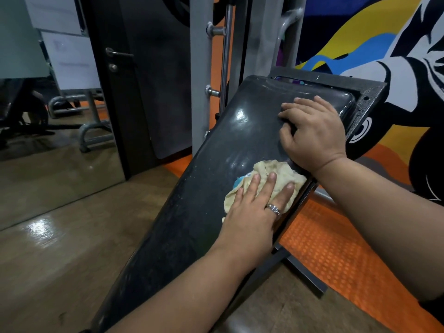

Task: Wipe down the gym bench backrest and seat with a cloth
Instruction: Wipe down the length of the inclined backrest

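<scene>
A black padded bench backrest (192, 200) slopes up from the lower left to the upper right, its surface shiny in the upper part. My left hand (257, 207), with a ring on one finger, presses flat with straight fingers on a pale yellow cloth (271, 171) lying on the pad near its right edge. My right hand (314, 133) rests higher up on the pad near its top right corner, fingers bent against the surface and holding nothing. The seat is not in view.
A grey metal rack upright (198, 75) with pegs stands behind the bench. A dark door (144, 80) and a wall mirror (48, 116) are to the left. Orange rubber flooring (336, 248) and a black frame bar (305, 272) lie under the right side; wood floor (60, 260) lies at left.
</scene>
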